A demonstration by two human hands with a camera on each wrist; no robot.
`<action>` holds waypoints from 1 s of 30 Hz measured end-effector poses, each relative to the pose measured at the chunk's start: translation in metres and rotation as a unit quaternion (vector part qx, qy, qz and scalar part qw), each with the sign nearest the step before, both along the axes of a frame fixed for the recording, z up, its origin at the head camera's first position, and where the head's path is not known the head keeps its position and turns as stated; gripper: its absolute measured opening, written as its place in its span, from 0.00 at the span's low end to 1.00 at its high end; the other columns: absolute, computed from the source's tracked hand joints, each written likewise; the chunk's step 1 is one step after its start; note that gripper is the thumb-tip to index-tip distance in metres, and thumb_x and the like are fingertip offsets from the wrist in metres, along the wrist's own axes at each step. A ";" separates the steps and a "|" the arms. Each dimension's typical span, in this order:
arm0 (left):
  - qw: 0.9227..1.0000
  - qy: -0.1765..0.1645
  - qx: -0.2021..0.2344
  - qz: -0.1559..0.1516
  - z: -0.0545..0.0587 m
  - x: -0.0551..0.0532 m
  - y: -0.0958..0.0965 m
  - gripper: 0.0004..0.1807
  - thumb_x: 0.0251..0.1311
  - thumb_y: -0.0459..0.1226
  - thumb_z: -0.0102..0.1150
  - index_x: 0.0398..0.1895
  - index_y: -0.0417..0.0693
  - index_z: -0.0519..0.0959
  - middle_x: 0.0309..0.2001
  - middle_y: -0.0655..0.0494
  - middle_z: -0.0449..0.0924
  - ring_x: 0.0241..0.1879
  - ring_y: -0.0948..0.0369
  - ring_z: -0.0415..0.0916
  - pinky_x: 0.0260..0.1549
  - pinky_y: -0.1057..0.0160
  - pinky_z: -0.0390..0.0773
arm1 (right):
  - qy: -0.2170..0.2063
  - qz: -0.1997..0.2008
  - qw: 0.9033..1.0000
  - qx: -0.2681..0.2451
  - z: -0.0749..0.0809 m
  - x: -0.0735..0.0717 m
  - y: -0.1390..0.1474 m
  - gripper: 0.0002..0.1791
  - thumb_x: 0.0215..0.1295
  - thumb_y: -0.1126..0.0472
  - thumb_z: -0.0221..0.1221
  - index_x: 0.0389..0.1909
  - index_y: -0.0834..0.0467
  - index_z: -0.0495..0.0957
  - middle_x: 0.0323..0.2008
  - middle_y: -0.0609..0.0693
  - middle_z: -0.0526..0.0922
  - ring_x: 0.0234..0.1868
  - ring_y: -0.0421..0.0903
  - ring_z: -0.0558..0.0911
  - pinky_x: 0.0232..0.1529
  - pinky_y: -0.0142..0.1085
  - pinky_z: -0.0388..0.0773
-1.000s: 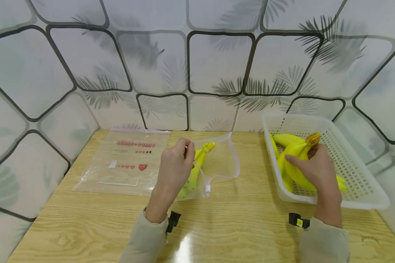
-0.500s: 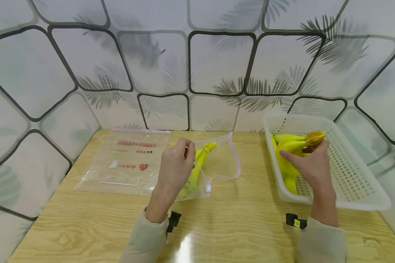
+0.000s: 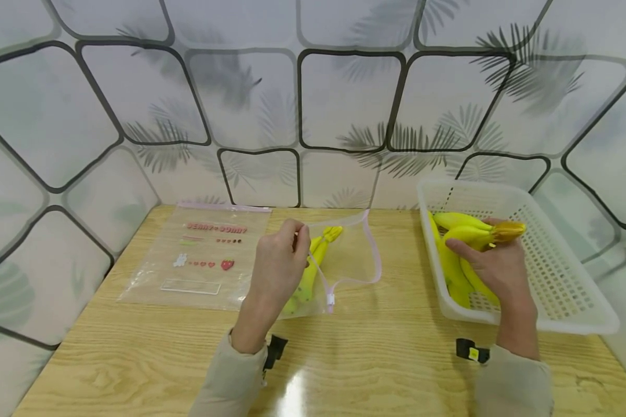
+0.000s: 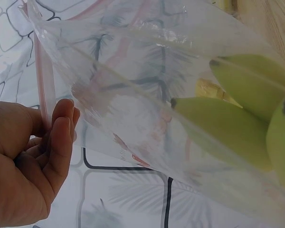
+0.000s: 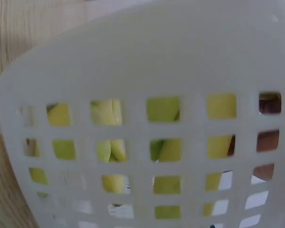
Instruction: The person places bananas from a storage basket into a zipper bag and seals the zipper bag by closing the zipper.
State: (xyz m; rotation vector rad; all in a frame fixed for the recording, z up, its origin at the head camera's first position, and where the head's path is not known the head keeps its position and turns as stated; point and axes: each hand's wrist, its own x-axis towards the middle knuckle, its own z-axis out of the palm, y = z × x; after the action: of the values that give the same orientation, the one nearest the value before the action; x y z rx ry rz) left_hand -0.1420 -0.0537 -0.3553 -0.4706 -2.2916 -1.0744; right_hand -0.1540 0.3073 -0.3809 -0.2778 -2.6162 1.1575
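Observation:
My left hand [image 3: 279, 260] pinches the pink zip edge of a clear zip bag [image 3: 352, 249] and holds its mouth up. A bunch of yellow bananas with green tips [image 3: 317, 263] lies inside that bag; the left wrist view shows the bananas [image 4: 218, 128] through the film. Inside the white basket at the right, my right hand [image 3: 501, 269] grips another bunch of bananas [image 3: 459, 249] near its stem, thumb on top and the other fingers mostly hidden. In the right wrist view the basket wall [image 5: 156, 57] covers most of the bunch.
A second clear zip bag [image 3: 198, 255] with red print lies flat at the left. The white perforated basket [image 3: 568, 260] stands at the right of the wooden table [image 3: 375, 365], close to the patterned backdrop [image 3: 344, 104].
In the basket, my right hand has shifted its hold on the bananas, and their stem has swung to the right and down. My left hand and the bag have stayed still.

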 end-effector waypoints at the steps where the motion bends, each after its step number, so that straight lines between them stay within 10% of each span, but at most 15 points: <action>1: 1.000 0.000 0.000 0.000 0.000 0.000 0.000 0.07 0.71 0.29 0.52 0.36 0.33 0.78 0.19 0.50 0.78 0.13 0.65 0.75 0.09 0.74 0.68 | 0.002 0.002 1.000 0.003 0.000 0.000 0.000 0.46 0.63 0.40 0.64 0.70 0.63 0.57 0.57 0.67 0.70 0.51 0.52 0.71 0.40 0.29 0.66; 10: 1.000 -0.002 0.001 -0.003 0.000 0.000 0.001 0.08 0.71 0.29 0.52 0.36 0.33 0.78 0.19 0.50 0.78 0.13 0.65 0.75 0.09 0.74 0.69 | 0.078 0.019 0.997 -0.004 -0.003 -0.005 -0.003 0.34 0.72 0.45 0.55 0.68 0.58 0.54 0.51 0.55 0.69 0.40 0.40 0.71 0.37 0.24 0.66; 16: 1.000 -0.001 -0.004 -0.001 0.000 0.000 0.001 0.08 0.71 0.29 0.52 0.36 0.33 0.78 0.19 0.50 0.78 0.13 0.65 0.75 0.09 0.74 0.68 | 0.184 -0.064 0.978 -0.080 0.003 -0.004 -0.005 0.29 0.72 0.51 0.57 0.70 0.52 0.63 0.46 0.36 0.69 0.37 0.32 0.71 0.38 0.23 0.68; 19: 1.000 -0.001 -0.006 0.001 0.000 0.001 0.001 0.07 0.71 0.30 0.52 0.36 0.33 0.78 0.19 0.50 0.78 0.13 0.65 0.75 0.09 0.74 0.68 | 0.287 -0.094 0.940 -0.158 0.005 -0.004 -0.005 0.23 0.68 0.56 0.62 0.63 0.52 0.72 0.43 0.36 0.74 0.37 0.33 0.74 0.39 0.24 0.71; 23: 1.000 -0.001 -0.007 0.000 0.001 0.000 0.001 0.08 0.71 0.29 0.52 0.37 0.33 0.78 0.19 0.50 0.78 0.13 0.64 0.75 0.09 0.74 0.68 | 0.417 -0.086 0.867 -0.259 0.010 -0.005 -0.006 0.24 0.61 0.59 0.69 0.56 0.59 0.74 0.42 0.46 0.79 0.39 0.38 0.77 0.42 0.28 0.73; 30: 1.000 -0.003 -0.004 -0.005 0.000 0.000 0.002 0.08 0.71 0.29 0.51 0.36 0.33 0.78 0.19 0.50 0.78 0.14 0.64 0.76 0.10 0.74 0.69 | 0.493 -0.017 0.762 -0.420 0.020 -0.003 -0.016 0.38 0.52 0.58 0.75 0.58 0.66 0.66 0.42 0.61 0.79 0.35 0.48 0.80 0.33 0.31 0.80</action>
State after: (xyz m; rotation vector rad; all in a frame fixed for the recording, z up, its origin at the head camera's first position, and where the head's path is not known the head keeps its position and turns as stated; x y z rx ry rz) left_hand -0.1416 -0.0519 -0.3548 -0.4819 -2.3023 -1.0742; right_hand -0.1566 0.2912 -0.3606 0.1267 -1.0887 1.7507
